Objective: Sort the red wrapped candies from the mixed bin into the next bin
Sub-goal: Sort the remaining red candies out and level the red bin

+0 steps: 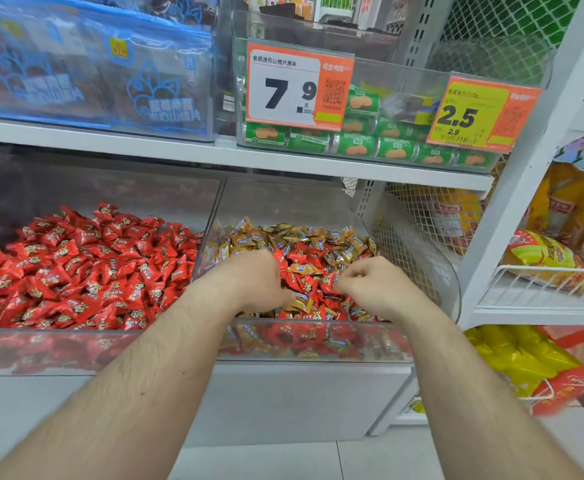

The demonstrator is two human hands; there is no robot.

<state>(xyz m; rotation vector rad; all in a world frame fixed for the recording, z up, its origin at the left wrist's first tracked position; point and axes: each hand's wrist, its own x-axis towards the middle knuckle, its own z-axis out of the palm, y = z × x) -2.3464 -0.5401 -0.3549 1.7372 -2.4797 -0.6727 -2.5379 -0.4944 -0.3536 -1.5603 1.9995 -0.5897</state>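
Observation:
A clear mixed bin (318, 344) on the right holds gold wrapped candies (304, 237) at the back and red wrapped candies (304, 282) mingled in its middle and front. To its left stands a clear bin of only red candies (75, 265). Both my hands are down in the mixed bin. My left hand (259, 282) lies knuckles up on the pile, its fingers curled down into the candies; what it holds is hidden. My right hand (370, 282) has its fingers curled and pinches at a candy in the pile.
A white shelf (214, 154) runs just above the bins, carrying a bin of green packets (352, 143) with price tags and blue bags (93, 74) at left. A white post (512, 188) and wire baskets of yellow snack bags (547, 254) stand at right.

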